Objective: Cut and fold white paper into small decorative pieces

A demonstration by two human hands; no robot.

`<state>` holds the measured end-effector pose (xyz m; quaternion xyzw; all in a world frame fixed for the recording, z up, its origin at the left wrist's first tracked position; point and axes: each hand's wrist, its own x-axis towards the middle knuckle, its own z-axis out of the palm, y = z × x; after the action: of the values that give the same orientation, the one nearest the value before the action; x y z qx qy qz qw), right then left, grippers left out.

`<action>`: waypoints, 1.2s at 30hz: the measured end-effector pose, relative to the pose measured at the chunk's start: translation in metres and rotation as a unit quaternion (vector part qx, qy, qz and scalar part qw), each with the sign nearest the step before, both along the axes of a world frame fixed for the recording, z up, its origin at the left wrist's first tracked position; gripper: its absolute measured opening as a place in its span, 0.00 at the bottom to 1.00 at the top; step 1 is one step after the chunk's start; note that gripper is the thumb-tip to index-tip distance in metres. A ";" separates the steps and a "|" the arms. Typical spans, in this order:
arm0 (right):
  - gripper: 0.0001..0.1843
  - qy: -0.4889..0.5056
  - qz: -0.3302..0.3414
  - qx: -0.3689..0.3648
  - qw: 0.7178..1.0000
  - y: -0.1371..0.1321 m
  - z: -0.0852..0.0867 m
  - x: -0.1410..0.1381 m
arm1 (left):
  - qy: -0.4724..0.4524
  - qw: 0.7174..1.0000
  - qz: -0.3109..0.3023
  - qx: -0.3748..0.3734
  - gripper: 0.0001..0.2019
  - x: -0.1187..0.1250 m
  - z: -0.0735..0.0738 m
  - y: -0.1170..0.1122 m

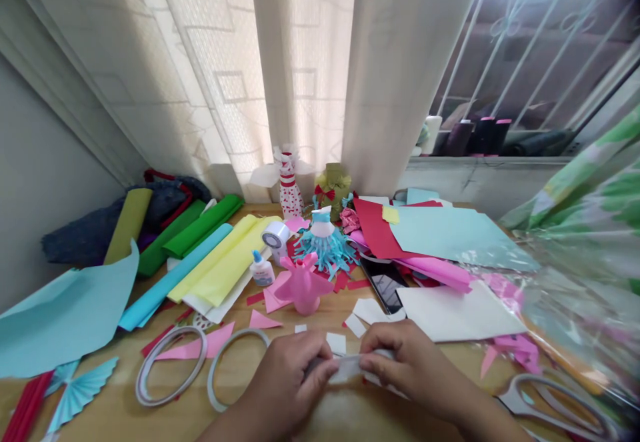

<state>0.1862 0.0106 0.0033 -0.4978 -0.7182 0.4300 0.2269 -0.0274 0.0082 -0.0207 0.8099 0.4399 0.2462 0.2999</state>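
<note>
White paper strip [346, 370], slightly blurred, spans the gap between our hands, low over the near part of the bench [360, 422]. Our left hand [295, 375] pinches one end between thumb and fingers, and our right hand [405, 365] grips the other, so an uneven pull could tear or crease the middle; whether it is folded double, we cannot tell. Just beyond our fingers lies a small white paper scrap [336, 343], which a stray knuckle could sweep away. Farther out stands the pink paper figure [304, 285], with the glue bottle [261, 271] on its left; a forward knock could topple either, and the bottle might leak if its cap is loose. Swinging our right forearm outward could jostle the scissors [517, 395] lying near it.
</note>
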 end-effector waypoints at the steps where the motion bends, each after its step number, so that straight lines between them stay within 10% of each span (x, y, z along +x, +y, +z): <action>1: 0.06 0.003 -0.005 -0.011 1.000 0.001 0.001 0.002 | 0.004 1.000 -0.002 -0.005 0.10 -0.001 0.001 0.001; 20: 0.02 -0.024 0.053 -0.033 0.998 -0.007 -0.001 0.003 | -0.047 0.953 -0.060 -0.292 0.14 0.007 0.016 -0.011; 26: 0.05 -0.014 0.093 -0.025 0.995 -0.007 -0.006 -0.001 | -0.032 0.973 -0.044 -0.226 0.09 0.012 0.011 -0.013; 36: 0.05 0.036 -0.015 -0.046 0.998 -0.006 -0.007 -0.003 | -0.117 0.922 -0.031 -0.369 0.09 0.010 0.011 -0.010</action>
<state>0.1831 0.0050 -0.0042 -0.5023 -0.6814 0.4772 0.2359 -0.0176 -0.0017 -0.0093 0.6208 0.4359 0.1501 0.6341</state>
